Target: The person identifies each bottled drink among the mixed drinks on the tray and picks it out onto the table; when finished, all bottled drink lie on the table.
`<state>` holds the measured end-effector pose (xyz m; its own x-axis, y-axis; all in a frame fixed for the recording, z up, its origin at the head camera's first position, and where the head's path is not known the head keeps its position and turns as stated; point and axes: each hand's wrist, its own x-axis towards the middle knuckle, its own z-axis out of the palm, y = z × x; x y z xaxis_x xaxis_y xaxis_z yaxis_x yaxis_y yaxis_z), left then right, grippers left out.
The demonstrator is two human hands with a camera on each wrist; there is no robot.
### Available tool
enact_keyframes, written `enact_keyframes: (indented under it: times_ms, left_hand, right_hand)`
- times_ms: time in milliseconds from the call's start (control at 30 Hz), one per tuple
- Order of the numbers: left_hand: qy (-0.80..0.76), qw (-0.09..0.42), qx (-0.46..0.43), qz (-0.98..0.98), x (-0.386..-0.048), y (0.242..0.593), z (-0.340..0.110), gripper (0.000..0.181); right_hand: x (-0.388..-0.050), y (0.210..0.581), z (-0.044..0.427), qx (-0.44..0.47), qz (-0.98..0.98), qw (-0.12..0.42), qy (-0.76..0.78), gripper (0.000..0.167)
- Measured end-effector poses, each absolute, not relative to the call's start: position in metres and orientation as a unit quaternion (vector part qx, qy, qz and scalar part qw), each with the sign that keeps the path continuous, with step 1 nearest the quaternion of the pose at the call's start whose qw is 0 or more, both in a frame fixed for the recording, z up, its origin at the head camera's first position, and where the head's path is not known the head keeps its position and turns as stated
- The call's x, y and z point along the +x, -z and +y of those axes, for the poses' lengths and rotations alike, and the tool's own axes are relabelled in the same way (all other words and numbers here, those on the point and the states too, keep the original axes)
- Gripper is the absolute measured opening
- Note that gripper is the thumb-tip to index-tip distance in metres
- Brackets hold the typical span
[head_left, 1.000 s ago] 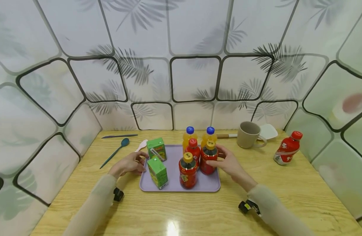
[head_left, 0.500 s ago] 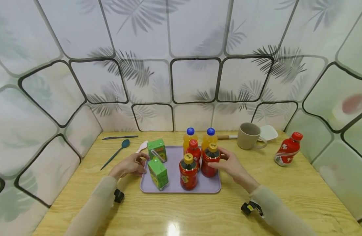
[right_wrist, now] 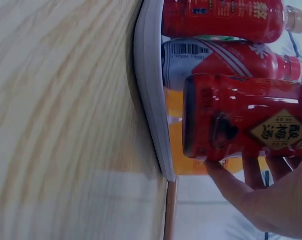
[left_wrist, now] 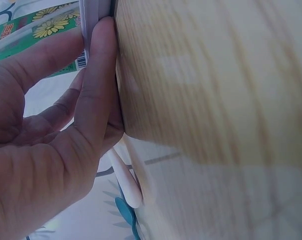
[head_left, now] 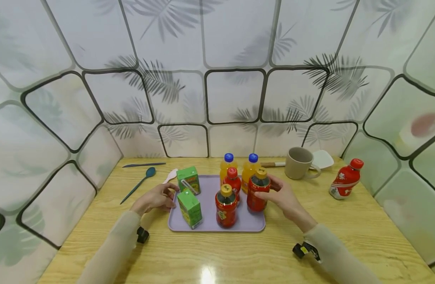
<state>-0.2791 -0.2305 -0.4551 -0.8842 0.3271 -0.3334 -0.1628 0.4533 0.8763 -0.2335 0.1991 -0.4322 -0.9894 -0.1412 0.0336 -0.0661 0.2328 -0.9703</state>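
My right hand (head_left: 286,199) grips a red bottle with a gold cap (head_left: 258,193) over the tray's right end; in the right wrist view this bottle (right_wrist: 245,117) has its base off the tray (right_wrist: 151,90). My left hand (head_left: 156,200) pinches the left rim of the purple tray (head_left: 214,228), its fingers on the tray wall in the left wrist view. Two green cartons (head_left: 190,209) stand at the tray's left. Another gold-capped bottle (head_left: 226,209), a small red-capped bottle (head_left: 232,182) and two orange bottles with blue caps (head_left: 250,169) stand on the tray.
A beige mug (head_left: 298,162) and a white-headed spatula (head_left: 322,159) are at the back right. Farther right stands a red bottle (head_left: 346,179), tilted in view. A teal spoon (head_left: 138,184), a dark knife (head_left: 144,164) and a pink utensil (head_left: 170,175) lie at the left.
The gold-capped bottle in my right hand has shifted right, away from the small red-capped bottle. My left hand has stayed at the tray's rim.
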Motion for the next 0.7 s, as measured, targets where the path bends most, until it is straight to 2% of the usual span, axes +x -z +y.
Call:
enact_keyframes:
  times_ms: [267,700]
  left_hand:
    - [-0.519,0.231,0.051,0.821,-0.278,0.456,-0.233,0.053]
    - [-0.514,0.241,0.052,0.822,-0.279,0.455,-0.231,0.051]
  right_hand:
    - [-0.226,0.423,0.214,-0.046,0.810,0.001,0.584,0.080]
    - [-0.220,0.420,0.254,-0.030,0.797,-0.014,0.603,0.083]
